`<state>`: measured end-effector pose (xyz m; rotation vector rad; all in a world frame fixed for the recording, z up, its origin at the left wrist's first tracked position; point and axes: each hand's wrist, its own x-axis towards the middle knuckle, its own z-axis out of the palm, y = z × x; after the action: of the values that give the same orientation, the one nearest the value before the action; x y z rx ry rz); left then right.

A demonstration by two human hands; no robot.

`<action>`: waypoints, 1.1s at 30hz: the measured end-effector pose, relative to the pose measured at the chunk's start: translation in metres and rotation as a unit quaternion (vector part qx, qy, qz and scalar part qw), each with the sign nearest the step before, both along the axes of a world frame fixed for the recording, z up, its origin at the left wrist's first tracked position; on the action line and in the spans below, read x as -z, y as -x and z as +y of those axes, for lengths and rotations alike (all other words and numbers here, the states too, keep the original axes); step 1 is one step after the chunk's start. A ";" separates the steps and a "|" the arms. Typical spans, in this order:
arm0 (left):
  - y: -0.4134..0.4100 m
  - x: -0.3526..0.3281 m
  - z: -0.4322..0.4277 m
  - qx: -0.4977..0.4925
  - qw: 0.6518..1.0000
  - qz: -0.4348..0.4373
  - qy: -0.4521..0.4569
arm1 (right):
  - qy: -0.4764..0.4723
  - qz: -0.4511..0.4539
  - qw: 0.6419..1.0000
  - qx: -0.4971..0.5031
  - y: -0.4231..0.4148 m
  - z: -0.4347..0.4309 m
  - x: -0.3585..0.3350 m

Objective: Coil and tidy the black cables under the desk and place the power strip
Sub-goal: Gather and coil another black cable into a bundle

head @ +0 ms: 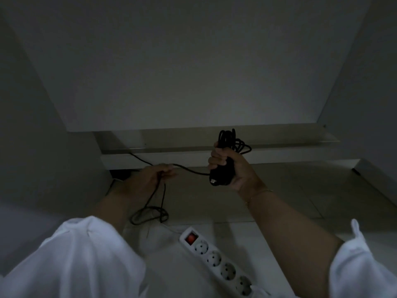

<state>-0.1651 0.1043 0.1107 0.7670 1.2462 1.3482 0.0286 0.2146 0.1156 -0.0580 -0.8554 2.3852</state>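
Observation:
My right hand point(231, 166) grips a bundle of coiled black cable point(231, 139), its loops sticking out above my fist and a small connector hanging below it. A loose stretch of the same cable point(191, 169) runs left to my left hand point(150, 179), which pinches it. From there the cable drops to a slack loop point(148, 215) on the floor. A white power strip point(217, 258) with a red switch and several sockets lies on the floor in front of me, touched by neither hand.
I am under a white desk; its underside point(193, 61) fills the top of the view. A metal rail point(214, 145) runs along the back. Another black cable point(139, 159) leads left under it toward a dark corner. Side panels close in left and right.

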 end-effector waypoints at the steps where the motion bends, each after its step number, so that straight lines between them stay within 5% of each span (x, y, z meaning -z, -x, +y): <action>1: 0.003 -0.002 0.001 -0.027 0.998 -0.050 -0.020 | 0.000 -0.001 1.000 0.001 0.001 -0.001 0.000; 8: -0.019 -0.035 0.016 -0.033 0.984 -0.155 -0.079 | 0.023 -0.027 0.999 0.010 0.010 -0.004 0.010; 15: -0.043 -0.032 0.026 0.006 0.986 -0.160 -0.043 | 0.032 -0.113 0.992 0.044 0.001 -0.010 0.010; 27: -0.049 -0.030 0.026 0.123 0.992 -0.001 0.000 | 0.042 -0.166 0.980 0.097 0.011 -0.021 0.003; 33: -0.048 -0.030 0.027 0.068 0.995 0.073 0.004 | 0.014 -0.231 0.967 0.107 0.014 -0.023 -0.001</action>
<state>-0.1168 0.1310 0.1405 0.9416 1.2883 1.1938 0.0144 0.1915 0.1170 -0.7048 -0.9648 2.2076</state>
